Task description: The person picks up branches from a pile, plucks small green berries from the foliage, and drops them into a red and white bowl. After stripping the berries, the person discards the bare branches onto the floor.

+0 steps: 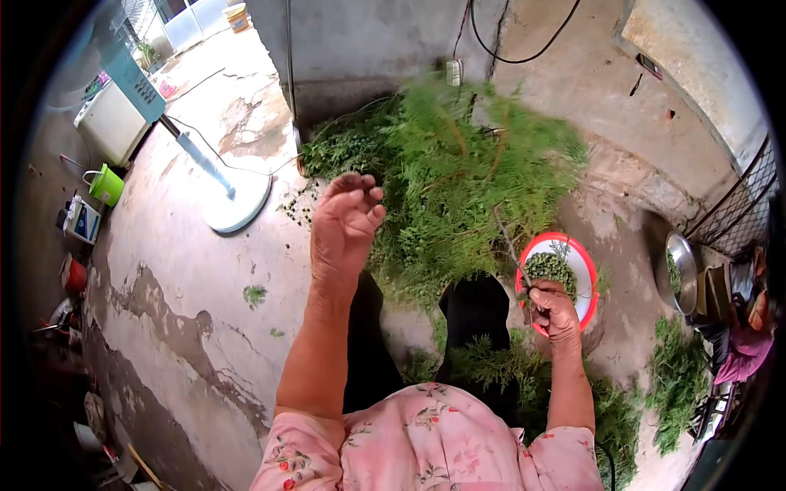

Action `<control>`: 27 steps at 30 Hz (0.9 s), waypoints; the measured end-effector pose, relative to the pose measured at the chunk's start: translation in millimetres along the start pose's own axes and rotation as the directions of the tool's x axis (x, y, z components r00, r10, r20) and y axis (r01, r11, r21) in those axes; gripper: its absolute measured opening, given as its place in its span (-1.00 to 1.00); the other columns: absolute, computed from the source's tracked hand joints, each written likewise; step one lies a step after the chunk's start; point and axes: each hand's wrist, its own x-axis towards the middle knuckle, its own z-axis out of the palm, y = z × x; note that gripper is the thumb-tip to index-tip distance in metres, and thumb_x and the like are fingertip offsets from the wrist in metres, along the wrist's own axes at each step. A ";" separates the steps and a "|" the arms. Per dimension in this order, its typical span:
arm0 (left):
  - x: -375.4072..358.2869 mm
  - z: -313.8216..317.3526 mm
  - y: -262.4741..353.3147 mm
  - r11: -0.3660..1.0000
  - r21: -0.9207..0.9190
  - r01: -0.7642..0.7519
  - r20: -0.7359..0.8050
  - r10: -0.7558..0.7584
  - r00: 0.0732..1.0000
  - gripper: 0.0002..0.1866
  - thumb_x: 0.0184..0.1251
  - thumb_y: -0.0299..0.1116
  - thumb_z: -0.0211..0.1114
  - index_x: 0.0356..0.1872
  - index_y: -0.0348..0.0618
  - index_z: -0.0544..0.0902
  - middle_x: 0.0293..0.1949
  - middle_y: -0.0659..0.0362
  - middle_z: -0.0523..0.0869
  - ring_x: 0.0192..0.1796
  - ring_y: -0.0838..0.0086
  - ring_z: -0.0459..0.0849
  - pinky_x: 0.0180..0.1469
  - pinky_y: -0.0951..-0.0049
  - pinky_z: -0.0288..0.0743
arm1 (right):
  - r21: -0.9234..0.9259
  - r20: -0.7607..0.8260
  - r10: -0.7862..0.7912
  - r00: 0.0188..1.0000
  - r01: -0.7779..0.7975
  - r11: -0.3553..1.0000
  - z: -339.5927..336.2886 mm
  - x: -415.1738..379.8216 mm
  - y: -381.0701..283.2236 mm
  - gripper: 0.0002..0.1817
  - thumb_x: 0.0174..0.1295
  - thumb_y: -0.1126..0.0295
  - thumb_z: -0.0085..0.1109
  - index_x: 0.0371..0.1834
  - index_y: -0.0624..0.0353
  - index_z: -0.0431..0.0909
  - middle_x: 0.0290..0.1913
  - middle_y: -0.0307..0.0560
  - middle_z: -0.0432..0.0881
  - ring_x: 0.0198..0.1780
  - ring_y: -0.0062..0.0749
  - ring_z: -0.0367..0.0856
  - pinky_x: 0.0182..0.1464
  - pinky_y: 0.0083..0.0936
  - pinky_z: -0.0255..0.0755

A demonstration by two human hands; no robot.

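Observation:
My right hand is closed round the woody stem of a leafy green branch, whose feathery foliage spreads out ahead and is blurred by motion. My left hand is raised to the left of the foliage, its fingers loosely curled and apart, with nothing in it. Just beyond my right hand stands a white basin with a red rim. Small green cones or seeds lie in it, partly covered by the hand and stem. Beneath the held branch is a heap of similar greenery.
A standing fan is on the floor at left, its cord running toward the wall. At right a metal bowl leans beside clutter. More cut branches lie on the right. A green bucket stands far left.

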 end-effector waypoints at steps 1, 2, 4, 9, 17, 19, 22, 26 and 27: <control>4.0 -18.0 -6.9 0.999 -0.032 0.013 0.014 -0.012 1.000 -0.88 0.21 -0.49 0.14 -0.24 -0.19 0.47 -0.26 0.11 0.56 -0.27 0.42 0.53 -0.31 0.50 0.51 | 0.033 -0.018 -0.001 1.000 0.002 0.999 -3.4 1.0 3.0 -0.76 0.00 0.41 0.24 -0.32 0.37 0.54 -0.68 -0.27 0.37 -0.75 -0.68 0.19 -0.76 -0.73 -0.12; 3.5 -28.1 -13.7 0.999 -0.005 0.033 -0.038 -0.033 0.999 -0.89 0.21 -0.47 0.15 -0.24 -0.18 0.47 -0.27 0.12 0.56 -0.28 0.42 0.53 -0.32 0.51 0.51 | 0.058 -0.043 -0.008 0.999 0.010 0.998 -5.9 2.1 5.8 -0.75 -0.01 0.41 0.25 -0.32 0.35 0.53 -0.68 -0.27 0.38 -0.75 -0.69 0.17 -0.75 -0.74 -0.12; -1.3 -41.3 -30.4 0.996 0.042 0.079 -0.142 -0.072 0.987 -0.89 0.22 -0.45 0.17 -0.25 -0.18 0.47 -0.30 0.12 0.55 -0.31 0.42 0.53 -0.32 0.53 0.50 | 0.105 -0.094 -0.021 0.995 0.031 0.994 -8.6 3.8 8.2 -0.75 -0.03 0.41 0.27 -0.32 0.33 0.52 -0.67 -0.27 0.39 -0.76 -0.69 0.15 -0.75 -0.76 -0.11; -18.4 -43.9 -63.0 0.934 0.188 0.303 -0.117 -0.285 0.951 -0.77 0.28 -0.18 0.17 -0.33 -0.15 0.48 -0.45 0.20 0.54 -0.45 0.54 0.51 -0.44 0.59 0.42 | 0.098 -0.216 -0.035 0.976 0.057 0.994 0.3 2.2 6.7 -0.75 -0.05 0.42 0.27 -0.33 0.30 0.50 -0.66 -0.31 0.34 -0.70 -0.69 0.19 -0.74 -0.75 -0.10; -31.1 -16.8 -68.0 0.889 0.335 0.312 -0.101 -0.296 0.950 -0.75 0.17 -0.20 0.30 -0.36 -0.12 0.47 -0.47 0.24 0.54 -0.59 0.64 0.45 -0.69 0.68 0.20 | 0.050 -0.109 -0.012 0.994 0.018 0.999 10.5 1.2 -0.5 -0.72 -0.02 0.40 0.27 -0.31 0.36 0.50 -0.70 -0.33 0.28 -0.74 -0.67 0.13 -0.75 -0.73 -0.09; -34.3 -4.3 -67.4 0.896 0.345 0.280 -0.110 -0.258 0.960 -0.83 0.15 -0.34 0.31 -0.39 -0.12 0.48 -0.52 0.26 0.53 -0.56 0.66 0.46 -0.69 0.68 0.15 | 0.039 -0.132 -0.027 0.991 0.033 0.999 11.2 3.2 1.4 -0.71 -0.02 0.38 0.28 -0.32 0.37 0.50 -0.71 -0.34 0.26 -0.76 -0.67 0.13 -0.76 -0.72 -0.10; -31.8 -17.2 -70.5 0.894 0.334 0.298 -0.101 -0.280 0.955 -0.89 0.18 -0.41 0.27 -0.41 -0.14 0.50 -0.55 0.28 0.53 -0.52 0.65 0.50 -0.67 0.67 0.21 | 0.027 -0.133 -0.040 0.990 0.044 0.999 9.4 4.1 4.3 -0.70 -0.03 0.34 0.29 -0.34 0.37 0.51 -0.72 -0.34 0.25 -0.76 -0.67 0.14 -0.76 -0.72 -0.10; -23.1 -29.6 -55.9 0.497 0.844 -0.203 0.172 0.107 0.979 -0.92 0.20 -0.47 0.22 -0.42 -0.18 0.49 -0.54 0.29 0.54 -0.51 0.63 0.51 -0.63 0.63 0.29 | -0.026 -0.053 -0.005 0.999 0.004 1.000 -6.6 -1.1 11.0 -0.69 -0.04 0.32 0.30 -0.38 0.37 0.52 -0.71 -0.33 0.27 -0.76 -0.67 0.16 -0.76 -0.73 -0.10; -15.3 -36.2 -53.4 0.277 0.902 -0.332 0.279 0.212 0.937 -0.93 0.21 -0.48 0.21 -0.41 -0.18 0.49 -0.54 0.29 0.54 -0.52 0.63 0.51 -0.62 0.62 0.31 | -0.051 -0.098 0.037 0.994 -0.042 0.998 -2.7 -5.8 10.1 -0.71 -0.05 0.33 0.29 -0.40 0.38 0.52 -0.70 -0.32 0.30 -0.76 -0.68 0.15 -0.76 -0.74 -0.11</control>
